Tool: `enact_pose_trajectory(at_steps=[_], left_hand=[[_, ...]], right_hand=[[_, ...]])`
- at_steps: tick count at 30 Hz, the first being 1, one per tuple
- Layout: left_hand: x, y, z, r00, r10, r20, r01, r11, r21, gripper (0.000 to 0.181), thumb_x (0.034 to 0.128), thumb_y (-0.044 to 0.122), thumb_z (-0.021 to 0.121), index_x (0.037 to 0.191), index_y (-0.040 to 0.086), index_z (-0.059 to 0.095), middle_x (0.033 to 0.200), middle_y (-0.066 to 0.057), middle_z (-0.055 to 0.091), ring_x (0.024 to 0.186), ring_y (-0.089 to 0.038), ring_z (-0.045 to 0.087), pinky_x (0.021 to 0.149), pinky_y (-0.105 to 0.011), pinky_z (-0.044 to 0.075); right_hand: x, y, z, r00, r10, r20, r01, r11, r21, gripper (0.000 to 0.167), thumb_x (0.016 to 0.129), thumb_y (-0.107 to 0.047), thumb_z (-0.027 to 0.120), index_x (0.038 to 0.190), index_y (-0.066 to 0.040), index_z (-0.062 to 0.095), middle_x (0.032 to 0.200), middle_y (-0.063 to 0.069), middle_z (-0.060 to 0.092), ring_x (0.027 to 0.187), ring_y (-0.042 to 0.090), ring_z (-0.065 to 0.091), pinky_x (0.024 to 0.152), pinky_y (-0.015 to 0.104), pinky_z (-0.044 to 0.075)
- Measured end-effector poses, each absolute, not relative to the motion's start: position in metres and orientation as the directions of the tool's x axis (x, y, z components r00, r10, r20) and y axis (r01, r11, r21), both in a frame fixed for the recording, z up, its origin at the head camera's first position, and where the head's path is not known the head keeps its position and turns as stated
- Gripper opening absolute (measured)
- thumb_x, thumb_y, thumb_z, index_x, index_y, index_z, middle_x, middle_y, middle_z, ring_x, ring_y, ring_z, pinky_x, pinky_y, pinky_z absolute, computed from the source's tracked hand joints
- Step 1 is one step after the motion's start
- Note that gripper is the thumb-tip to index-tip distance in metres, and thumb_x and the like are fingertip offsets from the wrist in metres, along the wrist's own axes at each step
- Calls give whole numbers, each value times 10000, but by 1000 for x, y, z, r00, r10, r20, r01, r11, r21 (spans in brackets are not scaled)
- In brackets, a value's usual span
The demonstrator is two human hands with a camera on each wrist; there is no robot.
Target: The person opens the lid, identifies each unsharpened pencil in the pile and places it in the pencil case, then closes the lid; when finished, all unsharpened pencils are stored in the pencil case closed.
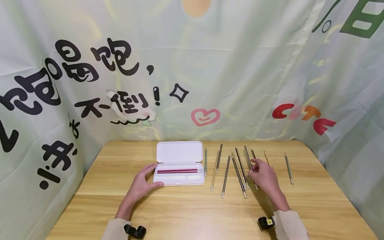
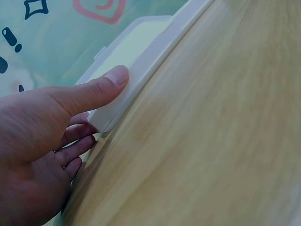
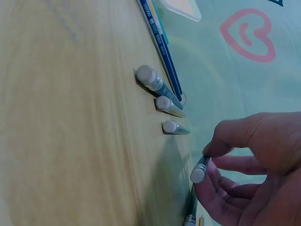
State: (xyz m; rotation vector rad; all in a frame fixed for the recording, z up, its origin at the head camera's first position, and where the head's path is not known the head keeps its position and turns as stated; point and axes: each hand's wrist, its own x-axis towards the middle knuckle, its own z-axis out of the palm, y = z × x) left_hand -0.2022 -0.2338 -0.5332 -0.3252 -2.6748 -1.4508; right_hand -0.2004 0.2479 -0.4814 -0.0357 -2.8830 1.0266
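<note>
An open white pencil case (image 1: 178, 180) stands left of centre in the head view, its lid (image 1: 179, 151) tipped back and two dark red pencils (image 1: 178, 171) lying in the tray. My left hand (image 1: 142, 181) holds the case by its left end, thumb (image 2: 106, 89) along the front wall and fingers at the side. Farther right, my right hand (image 1: 265, 176) pinches a dark pencil (image 3: 199, 173) between thumb and fingers, its white eraser end towards the right wrist camera. Several striped pencils (image 1: 240, 171) lie loose between the case and this hand.
A grey-green pencil (image 1: 289, 168) lies to the right of my right hand, and a yellowish pencil (image 1: 266, 158) just behind it. Another green pencil (image 1: 205, 161) lies close beside the case. A printed cloth (image 1: 240, 83) hangs along the back and sides of the wooden table (image 1: 186, 213).
</note>
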Motion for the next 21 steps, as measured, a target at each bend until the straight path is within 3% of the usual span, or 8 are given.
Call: enact_pose_trajectory(at_steps=[5, 12, 16, 21], left_hand=[[-203, -233, -534, -974, 149, 172, 226, 529, 818, 889, 739, 338, 944, 1484, 61, 545, 1526, -164, 489, 1435, -414, 395, 1163, -635, 288], [-203, -234, -535, -972, 148, 182, 234, 533, 813, 889, 742, 338, 943, 1487, 64, 543, 1524, -157, 492, 1431, -405, 403, 1161, -627, 298], [-203, -234, -535, -971, 149, 186, 237, 530, 814, 892, 742, 333, 943, 1489, 62, 539, 1525, -154, 491, 1432, -401, 401, 1164, -620, 296], [-204, -233, -533, -969, 156, 190, 244, 527, 814, 890, 739, 328, 945, 1481, 45, 543, 1519, -169, 493, 1428, -413, 404, 1165, -623, 293]], right_hand=[[-202, 249, -482, -992, 57, 117, -35, 747, -664, 432, 888, -35, 642, 1308, 67, 622, 952, 82, 687, 846, 230, 663, 666, 329, 497], [-203, 243, -481, -992, 62, 107, -44, 631, -774, 280, 932, 9, 591, 1203, 57, 646, 971, 138, 614, 815, 247, 673, 553, 286, 555], [-203, 236, -481, -995, 33, 96, -60, 572, -818, 223, 985, 14, 581, 1193, 67, 640, 1001, 174, 605, 796, 267, 673, 574, 309, 592], [-205, 226, -483, -984, 28, 175, -123, 602, -789, 145, 995, -30, 648, 1125, 18, 689, 1005, 151, 684, 834, 257, 680, 641, 275, 562]])
